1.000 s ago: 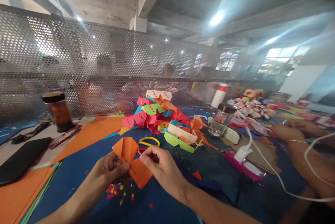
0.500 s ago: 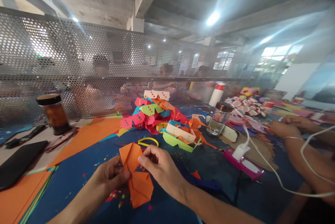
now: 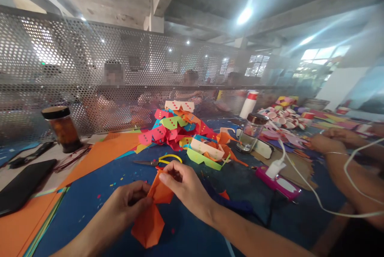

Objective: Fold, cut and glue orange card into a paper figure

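A folded orange paper piece (image 3: 151, 217) hangs between my two hands above the blue table cover (image 3: 90, 197). My left hand (image 3: 127, 203) is closed, pinching the paper at its middle from the left. My right hand (image 3: 183, 187) is closed on the upper part of the same paper, fingers curled over its top edge. Just beyond my hands lie scissors with yellow handles (image 3: 159, 161). Behind them sits a heap of folded coloured paper pieces (image 3: 177, 129).
A black phone (image 3: 22, 187) and orange sheets (image 3: 103, 153) lie at left, with a dark jar (image 3: 61, 128) behind. A glass jar (image 3: 252, 132), white bottle (image 3: 249, 104) and pink power bank (image 3: 277, 183) with white cable are at right. Another person's arms (image 3: 345, 161) rest at far right. A perforated metal screen (image 3: 90, 69) bounds the table.
The orange paper has turned and been pinched together: its upper flap is now folded down under my right hand and the lower part hangs lower. The scissors have come into view.
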Motion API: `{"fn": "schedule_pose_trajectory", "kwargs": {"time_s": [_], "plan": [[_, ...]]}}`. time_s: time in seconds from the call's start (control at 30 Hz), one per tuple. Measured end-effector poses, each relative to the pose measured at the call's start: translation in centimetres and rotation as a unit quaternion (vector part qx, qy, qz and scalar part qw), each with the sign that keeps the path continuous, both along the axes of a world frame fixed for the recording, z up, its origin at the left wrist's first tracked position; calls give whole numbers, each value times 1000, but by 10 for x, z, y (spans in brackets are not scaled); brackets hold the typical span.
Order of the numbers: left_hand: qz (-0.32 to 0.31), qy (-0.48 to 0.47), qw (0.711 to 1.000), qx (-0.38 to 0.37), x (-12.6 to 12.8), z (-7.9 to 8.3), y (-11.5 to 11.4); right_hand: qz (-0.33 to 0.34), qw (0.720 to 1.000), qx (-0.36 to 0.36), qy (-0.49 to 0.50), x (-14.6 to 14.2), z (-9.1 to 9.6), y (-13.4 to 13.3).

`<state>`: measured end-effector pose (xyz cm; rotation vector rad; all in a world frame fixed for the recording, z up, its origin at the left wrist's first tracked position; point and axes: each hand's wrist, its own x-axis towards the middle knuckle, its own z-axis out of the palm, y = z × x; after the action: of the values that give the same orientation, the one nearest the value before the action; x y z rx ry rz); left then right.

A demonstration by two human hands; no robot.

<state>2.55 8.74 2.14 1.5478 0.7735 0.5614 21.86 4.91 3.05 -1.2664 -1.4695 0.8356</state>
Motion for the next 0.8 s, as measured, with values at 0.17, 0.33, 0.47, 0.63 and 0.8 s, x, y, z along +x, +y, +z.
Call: {"fn": "schedule_pose_trajectory", "kwargs": {"time_s": [0.17, 0.33, 0.47, 0.63, 0.8], "plan": [[19, 28, 999, 12, -1, 5, 1, 14, 1000, 5, -3, 0, 3, 0], [10, 33, 999, 19, -1, 3, -1, 23, 1000, 16, -8, 0, 2, -1], [17, 25, 999, 21, -2, -3, 1, 10, 1000, 8, 5, -1, 3, -3], [18, 15, 999, 27, -5, -11, 3, 19, 1000, 3, 0, -3, 6, -5], [21, 23, 999, 30, -3, -6, 0, 33, 999, -9, -23, -5, 6, -6]]}}
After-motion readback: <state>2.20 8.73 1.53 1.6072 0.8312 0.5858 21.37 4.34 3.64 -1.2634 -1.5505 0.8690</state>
